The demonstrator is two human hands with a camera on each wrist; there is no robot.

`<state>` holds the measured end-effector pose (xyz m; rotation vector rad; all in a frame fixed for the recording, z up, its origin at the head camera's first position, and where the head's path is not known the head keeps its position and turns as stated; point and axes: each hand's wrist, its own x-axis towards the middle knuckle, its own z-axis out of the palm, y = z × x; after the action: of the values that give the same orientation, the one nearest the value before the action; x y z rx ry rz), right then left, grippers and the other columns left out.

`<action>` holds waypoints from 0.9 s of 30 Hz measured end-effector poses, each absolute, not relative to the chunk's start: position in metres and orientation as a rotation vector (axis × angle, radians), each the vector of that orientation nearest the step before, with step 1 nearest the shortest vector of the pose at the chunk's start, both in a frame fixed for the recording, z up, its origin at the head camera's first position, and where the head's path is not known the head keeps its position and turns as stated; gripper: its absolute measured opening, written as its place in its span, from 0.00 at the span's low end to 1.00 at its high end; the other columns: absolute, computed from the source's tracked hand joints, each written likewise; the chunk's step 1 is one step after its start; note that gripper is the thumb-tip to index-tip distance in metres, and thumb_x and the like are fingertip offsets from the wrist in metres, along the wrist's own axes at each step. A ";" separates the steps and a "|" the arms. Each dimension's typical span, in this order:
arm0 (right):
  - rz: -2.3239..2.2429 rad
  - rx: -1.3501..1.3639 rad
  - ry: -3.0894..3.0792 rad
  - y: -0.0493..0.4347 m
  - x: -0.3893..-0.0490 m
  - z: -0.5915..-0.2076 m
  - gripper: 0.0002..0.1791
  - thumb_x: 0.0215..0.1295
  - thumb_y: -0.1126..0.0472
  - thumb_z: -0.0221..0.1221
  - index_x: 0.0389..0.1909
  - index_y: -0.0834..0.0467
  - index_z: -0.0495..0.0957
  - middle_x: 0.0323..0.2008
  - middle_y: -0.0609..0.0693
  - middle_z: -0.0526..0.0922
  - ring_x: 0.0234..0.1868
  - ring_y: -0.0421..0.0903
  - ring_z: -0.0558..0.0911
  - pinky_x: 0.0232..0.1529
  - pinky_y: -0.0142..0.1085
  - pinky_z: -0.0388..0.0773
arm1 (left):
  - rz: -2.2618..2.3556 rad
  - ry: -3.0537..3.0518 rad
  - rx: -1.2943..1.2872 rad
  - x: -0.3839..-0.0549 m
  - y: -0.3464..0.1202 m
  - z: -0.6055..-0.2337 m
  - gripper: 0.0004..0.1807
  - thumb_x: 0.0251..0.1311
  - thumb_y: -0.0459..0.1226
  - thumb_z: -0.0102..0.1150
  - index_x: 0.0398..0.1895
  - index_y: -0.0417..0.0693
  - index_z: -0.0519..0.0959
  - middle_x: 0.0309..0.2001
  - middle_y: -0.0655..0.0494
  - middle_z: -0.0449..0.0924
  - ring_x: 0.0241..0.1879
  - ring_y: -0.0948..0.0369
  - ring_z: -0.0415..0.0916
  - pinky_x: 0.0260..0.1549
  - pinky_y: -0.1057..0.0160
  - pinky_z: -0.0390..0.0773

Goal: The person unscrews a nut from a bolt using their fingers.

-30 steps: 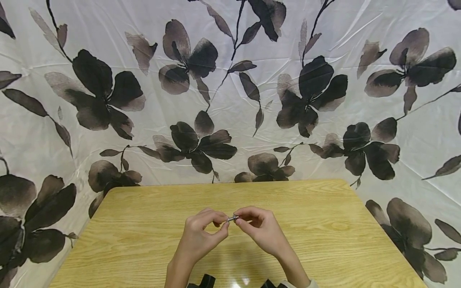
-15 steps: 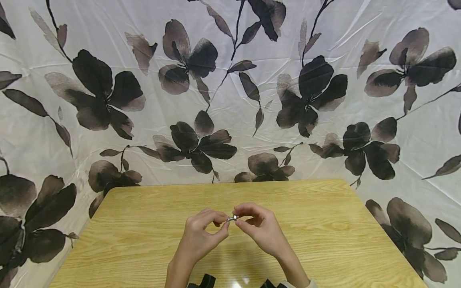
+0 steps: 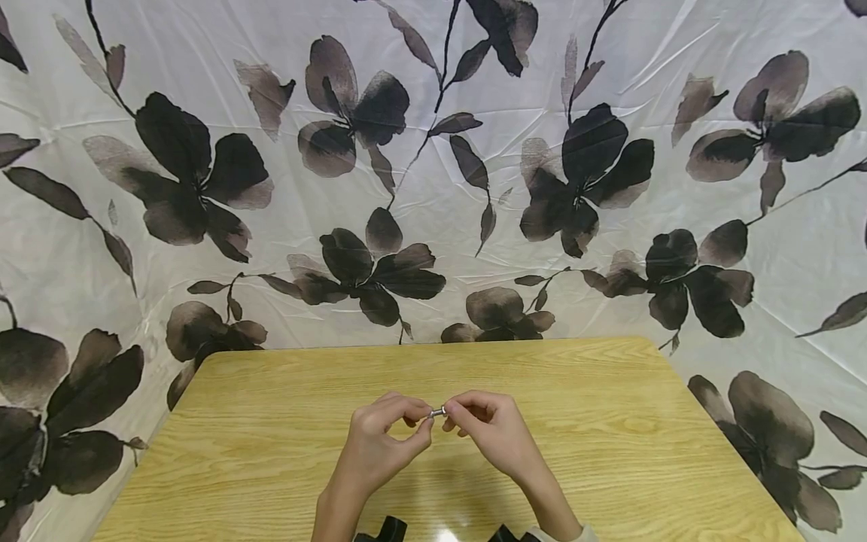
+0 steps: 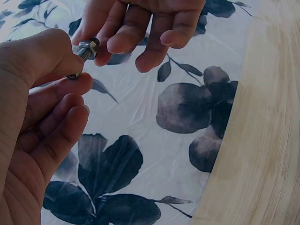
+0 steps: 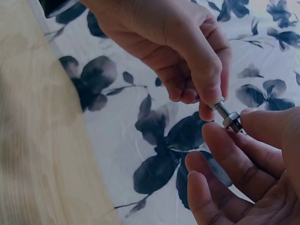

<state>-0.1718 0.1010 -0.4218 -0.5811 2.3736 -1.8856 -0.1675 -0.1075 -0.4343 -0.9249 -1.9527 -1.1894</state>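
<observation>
A small silver bolt (image 5: pixel 221 109) with a hex nut (image 5: pixel 231 120) on its thread is held between the two hands, above the table. My left hand (image 3: pixel 379 436) pinches one end of the bolt between thumb and forefinger, which cover that end. At the other end, the thumb and a finger of my right hand (image 3: pixel 493 435) pinch the nut, with the thumb tip right at its side. Bare thread shows between the left fingertips and the nut in the right wrist view. The right hand's other fingers are loosely bent below.
The light wood-grain table (image 3: pixel 271 421) spreads under both hands. White cloth with dark flowers (image 3: pixel 474 188) hangs behind it and along both sides. Two black objects (image 3: pixel 389 529) show at the bottom edge between the forearms.
The right thumb and forefinger, spread around the nut half a second ago, have come together on it, the thumb now higher. The left hand holds the bolt nearly still.
</observation>
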 end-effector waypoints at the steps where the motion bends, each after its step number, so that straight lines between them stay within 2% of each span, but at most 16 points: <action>1: -1.886 -0.590 2.370 0.101 -0.172 -0.422 0.13 0.75 0.53 0.60 0.45 0.58 0.87 0.35 0.56 0.89 0.36 0.42 0.87 0.42 0.40 0.87 | -1.193 -1.958 -0.922 -0.167 -0.108 -0.434 0.15 0.45 0.20 0.72 0.32 0.48 0.87 0.32 0.53 0.89 0.28 0.61 0.81 0.31 0.72 0.81; 8: -1.917 -0.692 2.347 0.102 -0.171 -0.422 0.10 0.72 0.59 0.64 0.49 0.57 0.85 0.41 0.57 0.88 0.40 0.41 0.86 0.43 0.35 0.86 | -1.198 -1.959 -0.920 -0.166 -0.108 -0.432 0.15 0.45 0.20 0.72 0.32 0.46 0.87 0.32 0.55 0.89 0.28 0.60 0.81 0.33 0.73 0.81; 15: -1.935 -0.770 2.324 0.103 -0.171 -0.423 0.10 0.71 0.63 0.64 0.50 0.58 0.84 0.46 0.58 0.87 0.47 0.42 0.86 0.47 0.37 0.87 | -1.201 -1.983 -0.891 -0.166 -0.109 -0.432 0.15 0.45 0.20 0.72 0.32 0.48 0.87 0.33 0.56 0.89 0.29 0.62 0.82 0.32 0.73 0.81; 19: -1.958 -0.792 2.308 0.103 -0.171 -0.422 0.10 0.70 0.64 0.64 0.50 0.59 0.83 0.46 0.59 0.86 0.47 0.42 0.86 0.48 0.38 0.87 | -1.204 -1.960 -0.910 -0.166 -0.109 -0.433 0.16 0.45 0.20 0.72 0.33 0.49 0.87 0.33 0.53 0.89 0.29 0.61 0.82 0.32 0.72 0.82; 27: -1.963 -0.732 2.307 0.102 -0.171 -0.421 0.13 0.73 0.60 0.62 0.54 0.59 0.82 0.51 0.58 0.85 0.50 0.40 0.84 0.50 0.37 0.86 | -1.191 -1.931 -0.932 -0.168 -0.109 -0.436 0.14 0.44 0.21 0.72 0.32 0.47 0.87 0.32 0.51 0.89 0.28 0.60 0.81 0.32 0.72 0.81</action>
<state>-0.1706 0.1021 -0.4207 -0.7324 2.3071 -1.9631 -0.1684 -0.1093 -0.4359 -0.9318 -1.9314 -1.1914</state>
